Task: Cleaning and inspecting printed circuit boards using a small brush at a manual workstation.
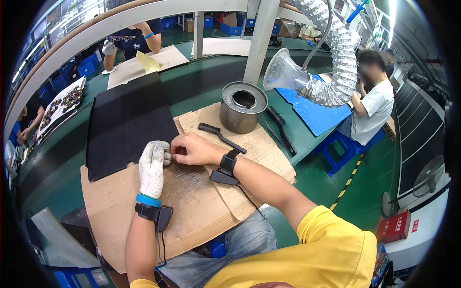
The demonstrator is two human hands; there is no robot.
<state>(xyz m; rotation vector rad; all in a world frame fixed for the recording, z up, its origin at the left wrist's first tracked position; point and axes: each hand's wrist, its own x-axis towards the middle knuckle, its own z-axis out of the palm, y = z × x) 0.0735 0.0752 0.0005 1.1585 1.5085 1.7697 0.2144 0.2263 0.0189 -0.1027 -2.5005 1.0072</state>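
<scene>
Running left to right, a tray of small dark parts [65, 101] sits at the far left of the green tabletop [201, 84], then a black mat [125, 122], then worn cardboard [192, 201] where both hands meet. The left hand [152, 168], in a white knit glove, has its fingers curled together against the bare right hand [192, 149], whose fingers pinch inward at the same spot; between them there seems to be a very small piece, too tiny and too covered to make out, so I cannot tell what it is or which hand truly grips it. It lies right at the fingertips, just above the cardboard near the mat's lower edge. As for progress, my judgement is that the handling is mid-way at best: nothing finished lies on the cardboard beside the hands, and the black brush [221, 137] just right of them lies apart from both. Further right stand a metal can [243, 106], more brushes [281, 127], a blue pad [314, 113] and a funnel-mouthed extraction hose [331, 72]. Other people work at the far side and on the right.
</scene>
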